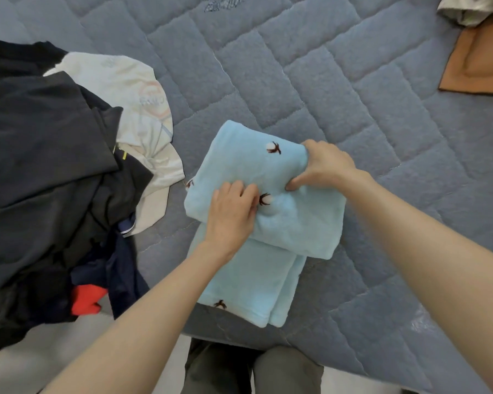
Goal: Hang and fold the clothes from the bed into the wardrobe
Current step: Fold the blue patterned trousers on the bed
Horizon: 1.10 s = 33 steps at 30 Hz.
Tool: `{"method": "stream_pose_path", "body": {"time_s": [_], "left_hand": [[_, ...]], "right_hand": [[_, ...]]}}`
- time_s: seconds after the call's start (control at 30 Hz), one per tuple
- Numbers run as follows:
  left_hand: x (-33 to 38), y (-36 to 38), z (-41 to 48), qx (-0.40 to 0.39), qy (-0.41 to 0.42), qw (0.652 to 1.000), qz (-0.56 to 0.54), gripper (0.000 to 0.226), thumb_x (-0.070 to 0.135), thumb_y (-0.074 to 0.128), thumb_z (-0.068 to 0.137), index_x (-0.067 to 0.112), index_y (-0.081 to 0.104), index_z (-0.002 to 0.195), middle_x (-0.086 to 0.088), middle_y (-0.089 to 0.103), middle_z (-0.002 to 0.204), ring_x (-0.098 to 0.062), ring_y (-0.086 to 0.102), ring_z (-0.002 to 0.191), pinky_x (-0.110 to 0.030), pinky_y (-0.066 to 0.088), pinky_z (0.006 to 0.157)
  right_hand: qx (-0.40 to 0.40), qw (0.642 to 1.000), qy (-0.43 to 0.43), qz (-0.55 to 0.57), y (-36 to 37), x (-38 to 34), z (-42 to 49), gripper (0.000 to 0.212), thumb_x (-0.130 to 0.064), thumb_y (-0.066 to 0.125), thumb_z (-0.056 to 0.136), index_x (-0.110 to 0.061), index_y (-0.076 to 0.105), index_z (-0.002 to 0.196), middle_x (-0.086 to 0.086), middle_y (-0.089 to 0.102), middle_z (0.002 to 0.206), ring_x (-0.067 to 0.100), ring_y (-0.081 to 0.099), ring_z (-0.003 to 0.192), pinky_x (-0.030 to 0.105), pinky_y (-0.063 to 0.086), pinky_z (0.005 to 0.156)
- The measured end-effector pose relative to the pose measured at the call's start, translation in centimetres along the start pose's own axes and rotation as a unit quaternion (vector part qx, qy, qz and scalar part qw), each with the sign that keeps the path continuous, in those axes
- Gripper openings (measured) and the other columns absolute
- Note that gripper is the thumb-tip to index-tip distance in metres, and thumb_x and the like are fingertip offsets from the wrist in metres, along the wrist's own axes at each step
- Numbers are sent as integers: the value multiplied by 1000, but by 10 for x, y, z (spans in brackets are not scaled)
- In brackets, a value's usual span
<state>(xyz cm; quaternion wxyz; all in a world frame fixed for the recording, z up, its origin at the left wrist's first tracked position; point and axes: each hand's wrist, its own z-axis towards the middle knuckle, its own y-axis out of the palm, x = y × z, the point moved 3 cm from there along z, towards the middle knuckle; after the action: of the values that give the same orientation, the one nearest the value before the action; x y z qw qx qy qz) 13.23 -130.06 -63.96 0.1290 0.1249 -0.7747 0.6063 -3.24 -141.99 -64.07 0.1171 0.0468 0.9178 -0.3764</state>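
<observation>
Closest on my feed, the left forearm (143, 322) and right forearm (424, 251) reach forward over grey trouser knees (285, 371) at the bed's edge. The left hand (231, 211) has its fingers curled into the light-blue fleece (296, 231), bunching the fabric just beside a dark embroidered motif (265, 199). The right hand (325, 166) grips the same fleece: its fingers wrap over the far right corner of the folded upper layer, while the thumb digs into the pile nearer the left fingertips. I see the fleece lying folded on the quilted blue-grey bed cover (268, 66), directly under both sets of fingers, with a narrower lower layer trailing back past the wrists. Well apart to the left of the left fingers lies a heap of dark clothes (40, 166), with a white printed shirt (137, 89) partly under it and a red piece (86, 298) at its near end. Far beyond the right fingers, at the upper right, sits an orange-brown cloth (478, 66).
</observation>
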Motion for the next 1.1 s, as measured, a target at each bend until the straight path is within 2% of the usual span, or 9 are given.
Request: {"method": "stream_pose_path", "body": {"time_s": [0.13, 0.4, 0.57, 0.63, 0.73, 0.83, 0.93, 1.03, 1.1], "left_hand": [[-1, 2, -12, 2, -7, 1000, -19, 7, 13, 56, 87, 10, 58, 93, -6, 51, 88, -28, 46, 82, -39, 37, 69], [-13, -18, -47, -35, 52, 998, -28, 34, 5, 56, 82, 20, 62, 112, 0, 56, 99, -24, 50, 93, -28, 30, 73], [-33, -25, -79, -87, 42, 991, -89, 51, 2, 54, 82, 22, 58, 129, 0, 58, 123, -24, 50, 112, -36, 44, 88], [-46, -20, -97, -134, -1, 984, -118, 47, 3, 53, 85, 19, 58, 129, 0, 51, 133, -23, 45, 121, -34, 41, 95], [-66, -22, -121, -151, -98, 967, -181, 39, 0, 53, 85, 12, 64, 120, -9, 49, 132, -27, 46, 121, -30, 40, 93], [-88, -37, -133, -75, -257, 932, -244, 31, -4, 49, 85, -3, 64, 112, -21, 55, 122, -35, 51, 116, -34, 41, 86], [-101, -62, -139, 53, -371, 879, -296, 36, 3, 43, 94, 4, 51, 129, -16, 47, 135, -31, 45, 126, -35, 37, 102], [-69, -84, -132, 113, -159, 943, -270, 37, 11, 42, 98, 10, 47, 135, -9, 42, 142, -22, 37, 132, -29, 26, 109], [-39, -69, -129, 36, -18, 983, -177, 41, 21, 43, 99, 19, 44, 140, -3, 33, 151, -19, 27, 140, -36, 19, 114]], "right_hand": [[45, 998, -16, -36, 1, -11, -7, 58, -47, 82, 57, -14, 49, 92, 1, 56, 83, 20, 49, 71, 31, 31, 53], [264, 959, -76, -74, 18, -23, -73, 35, -27, 72, 71, -12, 43, 82, 4, 53, 76, 25, 42, 63, 33, 26, 63], [460, 873, -98, -126, 27, -47, -134, 28, 5, 67, 53, -8, 53, 74, 3, 48, 62, 23, 40, 53, 29, 25, 56], [437, 886, -115, -103, 46, -54, -154, 33, 2, 71, 51, -6, 57, 79, 7, 53, 70, 27, 46, 58, 31, 30, 57], [295, 942, -158, -12, 87, -56, -183, 44, -12, 81, 54, -6, 59, 92, 14, 54, 101, 30, 51, 72, 34, 37, 65], [132, 972, -169, 97, 121, -47, -205, 28, -43, 71, 79, -21, 56, 90, 1, 31, 142, 14, 51, 79, 27, 35, 73], [86, 972, -130, 175, 139, -43, -215, 17, -41, 51, 95, -27, 56, 88, -14, 50, 133, 7, 55, 78, 25, 36, 75], [146, 966, -105, 186, 146, -54, -212, 17, -20, 53, 93, -25, 53, 109, -14, 66, 97, 10, 45, 79, 31, 35, 75], [218, 955, -64, 193, 149, -64, -209, 21, -11, 54, 90, -19, 57, 110, -10, 68, 96, 15, 42, 84, 36, 38, 82]]}}
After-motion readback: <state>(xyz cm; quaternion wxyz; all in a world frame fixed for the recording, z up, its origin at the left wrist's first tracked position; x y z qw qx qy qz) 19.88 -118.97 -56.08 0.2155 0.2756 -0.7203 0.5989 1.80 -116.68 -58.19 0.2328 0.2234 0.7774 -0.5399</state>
